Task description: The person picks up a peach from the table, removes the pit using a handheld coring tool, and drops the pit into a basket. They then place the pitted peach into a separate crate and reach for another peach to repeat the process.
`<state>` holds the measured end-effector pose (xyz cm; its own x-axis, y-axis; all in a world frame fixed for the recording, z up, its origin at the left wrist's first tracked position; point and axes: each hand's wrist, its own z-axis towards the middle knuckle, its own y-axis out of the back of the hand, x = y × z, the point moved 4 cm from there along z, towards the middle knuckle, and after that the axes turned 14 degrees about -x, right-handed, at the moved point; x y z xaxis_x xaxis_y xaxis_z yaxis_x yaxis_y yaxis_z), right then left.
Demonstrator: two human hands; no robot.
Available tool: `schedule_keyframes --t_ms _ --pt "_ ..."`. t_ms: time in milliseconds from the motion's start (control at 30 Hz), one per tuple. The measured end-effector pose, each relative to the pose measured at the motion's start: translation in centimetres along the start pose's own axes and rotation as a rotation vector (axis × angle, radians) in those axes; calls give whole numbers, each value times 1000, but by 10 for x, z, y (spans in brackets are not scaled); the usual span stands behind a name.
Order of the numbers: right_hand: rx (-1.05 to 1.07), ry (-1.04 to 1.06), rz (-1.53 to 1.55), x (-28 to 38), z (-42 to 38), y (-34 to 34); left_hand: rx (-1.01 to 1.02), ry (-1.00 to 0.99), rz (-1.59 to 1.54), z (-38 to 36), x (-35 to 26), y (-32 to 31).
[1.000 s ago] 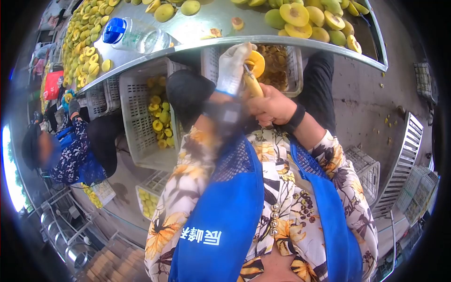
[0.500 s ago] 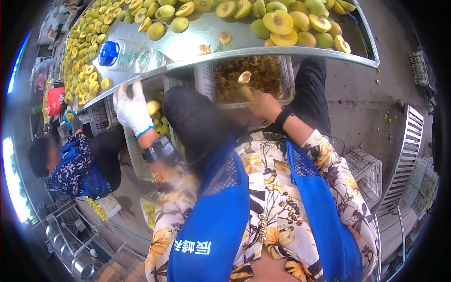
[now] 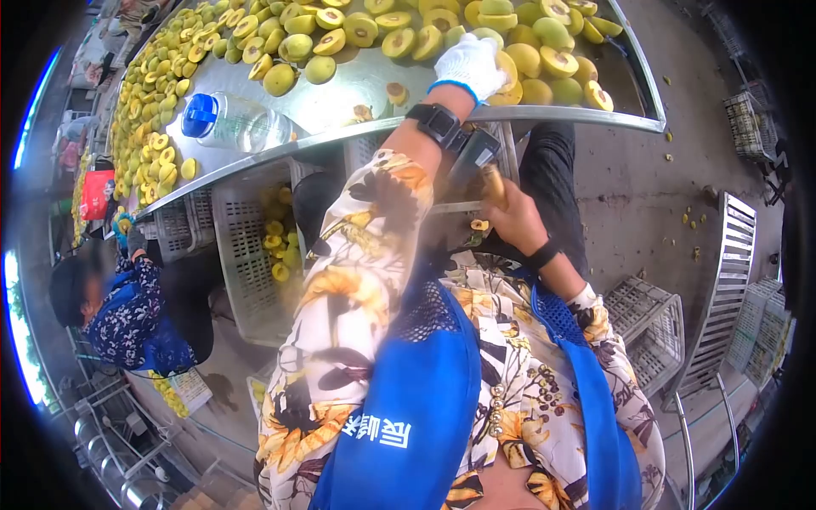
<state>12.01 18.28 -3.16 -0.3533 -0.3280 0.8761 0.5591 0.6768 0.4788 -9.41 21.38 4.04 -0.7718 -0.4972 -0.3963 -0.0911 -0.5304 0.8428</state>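
Observation:
My left hand [image 3: 470, 70], in a white knitted glove, reaches over the metal table onto the pile of halved yellow peaches [image 3: 358, 29]. It touches a peach half [image 3: 507, 71] at its right side; its fingertips are mostly hidden. Below the table edge, my bare right hand [image 3: 515, 217] is closed around a wooden-handled tool [image 3: 492, 184], whose working end I cannot make out. A small yellow-brown fruit piece [image 3: 480, 225] shows beside its fingers. My left forearm, with a watch and a black device, covers most of the crate under the table.
A clear bottle with a blue cap [image 3: 200, 116] lies near the edge of the metal table [image 3: 340, 129]. Left of my knees stands a crate [image 3: 246, 280] with peach halves. A co-worker [image 3: 140, 310] sits at far left. Empty-looking crates [image 3: 643, 323] and a slatted metal rack [image 3: 722, 293] stand right.
My left hand has moved from the table's front edge, up and right, onto the peach pile. My right hand has shifted slightly right and down, still holding the tool.

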Motion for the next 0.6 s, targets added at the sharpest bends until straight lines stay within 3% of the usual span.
schedule_keyframes --t_ms 100,133,233,267,300,367,400,467,533,600 --pt "-165 -69 239 3 10 4 -30 152 -150 -9 21 10" --pt "-239 28 182 9 18 6 -57 246 -230 -18 26 17" --pt "-287 36 261 34 36 4 -142 476 -462 -58 17 61" --pt "-326 194 260 39 43 0 -155 565 -595 -74 32 47" --pt "-289 164 342 45 42 -2 -57 693 -767 -92 18 66" --pt "-213 108 507 65 43 -3 -73 583 -1044 -120 11 75" --pt "-123 81 573 70 42 -8 -21 726 -1200 -134 8 82" --pt "-50 175 333 80 42 -15 86 1017 -1508 -154 0 93" --pt "-90 371 104 88 39 -21 12 1172 -1601 -162 9 83" --pt "5 248 -10 84 34 -26 -146 1316 -1668 -169 17 70"
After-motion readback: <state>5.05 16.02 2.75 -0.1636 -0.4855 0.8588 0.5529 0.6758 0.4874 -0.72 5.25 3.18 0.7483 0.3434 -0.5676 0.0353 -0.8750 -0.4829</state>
